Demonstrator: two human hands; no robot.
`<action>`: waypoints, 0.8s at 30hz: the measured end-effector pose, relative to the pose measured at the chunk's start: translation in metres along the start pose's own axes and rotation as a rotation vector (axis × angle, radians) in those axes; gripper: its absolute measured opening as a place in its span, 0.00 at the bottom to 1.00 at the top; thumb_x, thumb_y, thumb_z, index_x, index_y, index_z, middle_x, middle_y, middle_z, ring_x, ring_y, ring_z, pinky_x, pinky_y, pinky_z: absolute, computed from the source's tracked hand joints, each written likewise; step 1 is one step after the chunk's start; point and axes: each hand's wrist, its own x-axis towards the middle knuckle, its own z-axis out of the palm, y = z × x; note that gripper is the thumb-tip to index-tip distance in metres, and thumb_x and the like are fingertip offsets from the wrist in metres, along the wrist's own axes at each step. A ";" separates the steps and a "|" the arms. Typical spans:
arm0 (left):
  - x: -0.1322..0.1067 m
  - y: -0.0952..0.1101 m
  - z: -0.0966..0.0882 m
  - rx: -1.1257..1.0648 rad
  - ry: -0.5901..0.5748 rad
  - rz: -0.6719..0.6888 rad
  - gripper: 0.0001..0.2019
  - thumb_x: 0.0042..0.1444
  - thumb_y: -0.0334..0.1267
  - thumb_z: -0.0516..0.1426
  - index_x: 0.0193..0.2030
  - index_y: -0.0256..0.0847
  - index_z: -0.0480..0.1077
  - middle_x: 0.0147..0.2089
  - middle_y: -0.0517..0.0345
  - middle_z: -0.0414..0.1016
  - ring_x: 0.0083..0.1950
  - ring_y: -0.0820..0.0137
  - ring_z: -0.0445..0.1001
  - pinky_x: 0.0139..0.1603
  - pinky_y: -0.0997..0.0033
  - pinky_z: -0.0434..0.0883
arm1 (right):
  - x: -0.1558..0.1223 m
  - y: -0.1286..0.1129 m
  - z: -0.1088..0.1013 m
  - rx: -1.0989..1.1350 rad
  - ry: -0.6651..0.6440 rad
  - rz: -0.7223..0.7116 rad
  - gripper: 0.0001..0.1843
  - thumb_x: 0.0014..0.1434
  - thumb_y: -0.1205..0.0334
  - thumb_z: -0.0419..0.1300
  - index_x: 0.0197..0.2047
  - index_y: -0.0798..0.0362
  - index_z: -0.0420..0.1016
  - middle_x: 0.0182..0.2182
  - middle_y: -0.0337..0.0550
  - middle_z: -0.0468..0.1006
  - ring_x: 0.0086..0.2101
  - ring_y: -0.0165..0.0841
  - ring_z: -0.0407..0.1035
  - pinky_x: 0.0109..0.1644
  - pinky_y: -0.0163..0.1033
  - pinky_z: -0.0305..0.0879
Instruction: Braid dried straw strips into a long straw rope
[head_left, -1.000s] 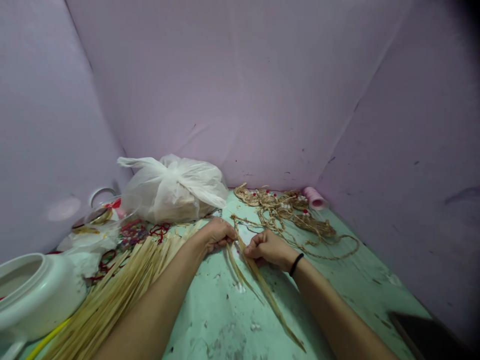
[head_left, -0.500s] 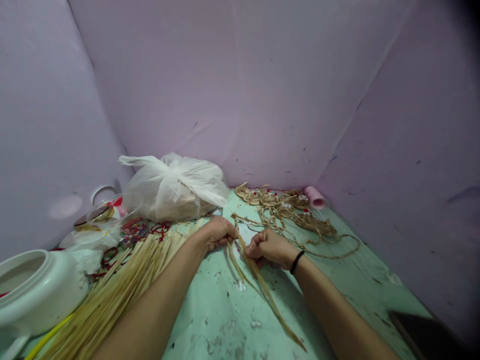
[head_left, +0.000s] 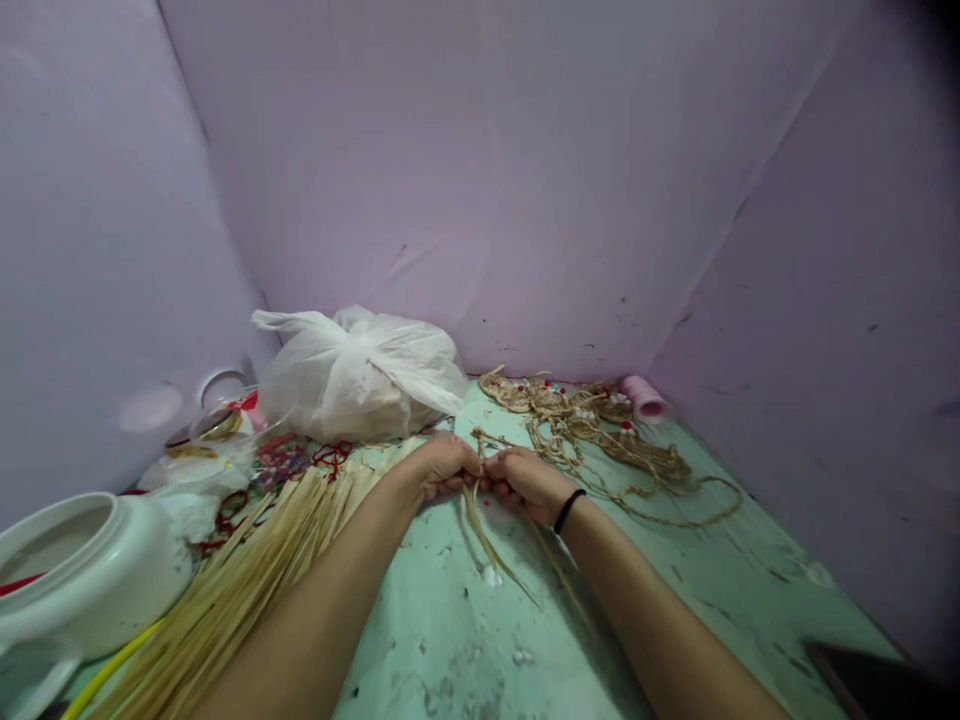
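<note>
My left hand (head_left: pixel 448 466) and my right hand (head_left: pixel 527 480) meet over the green tabletop (head_left: pixel 442 610), fingers pinched on dried fibre strips (head_left: pixel 486 535). One strip's loose end hangs toward me between the hands; another trails below my right hand. Beyond my fingertips a short twisted piece of the fibre cord (head_left: pixel 480 440) shows, and a thin length runs from it toward a tangle. That tangle of braided cord (head_left: pixel 577 440) lies to the right, with woven pieces (head_left: pixel 649 455) bearing red and white beads. My fingers hide the exact spot where the strips cross.
Left of my forearm lies a bundle of flat dried strips (head_left: pixel 247 570). Further left stand a white pot (head_left: pixel 142 560) and red yarn (head_left: pixel 330 458). A knotted plastic bag (head_left: pixel 360 380) sits against the wall, a pink thread spool (head_left: pixel 643 398) at the back right. A dark flat object (head_left: pixel 870 670) lies front right.
My right hand has moved left and up along the strips, and now touches my left hand. The long strip has swung to below my right hand. The view has shifted slightly left.
</note>
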 end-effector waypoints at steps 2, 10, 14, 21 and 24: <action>-0.003 0.003 0.000 0.059 0.009 0.005 0.05 0.33 0.29 0.52 0.13 0.36 0.58 0.09 0.67 0.53 0.10 0.82 0.46 0.11 0.79 0.40 | 0.002 0.001 -0.002 -0.048 0.019 -0.002 0.10 0.45 0.73 0.50 0.15 0.58 0.61 0.10 0.33 0.57 0.10 0.18 0.44 0.12 0.26 0.34; -0.013 0.017 -0.002 0.417 0.082 -0.010 0.04 0.33 0.27 0.52 0.13 0.35 0.63 0.07 0.67 0.50 0.11 0.80 0.47 0.13 0.78 0.45 | 0.004 0.009 0.000 -0.094 0.101 -0.140 0.10 0.41 0.71 0.52 0.12 0.56 0.58 0.07 0.31 0.55 0.10 0.18 0.43 0.14 0.28 0.35; -0.019 0.024 -0.004 0.623 0.155 -0.055 0.03 0.34 0.29 0.55 0.14 0.34 0.66 0.09 0.64 0.56 0.13 0.77 0.53 0.15 0.77 0.51 | 0.007 0.014 0.001 -0.096 0.102 -0.170 0.08 0.39 0.69 0.52 0.12 0.57 0.61 0.06 0.29 0.52 0.10 0.19 0.42 0.14 0.29 0.33; -0.039 0.033 0.040 1.001 0.378 0.065 0.11 0.35 0.31 0.55 0.30 0.34 0.72 0.29 0.45 0.73 0.33 0.60 0.71 0.29 0.70 0.64 | 0.013 0.021 0.002 0.130 0.160 -0.224 0.05 0.34 0.72 0.51 0.12 0.56 0.60 0.07 0.31 0.56 0.12 0.20 0.46 0.16 0.29 0.39; -0.042 0.034 0.047 1.066 0.388 0.153 0.13 0.36 0.31 0.55 0.33 0.35 0.72 0.33 0.42 0.73 0.37 0.59 0.72 0.32 0.70 0.64 | 0.013 0.022 0.000 0.189 0.130 -0.248 0.06 0.33 0.73 0.50 0.11 0.56 0.60 0.08 0.32 0.58 0.13 0.20 0.48 0.17 0.29 0.41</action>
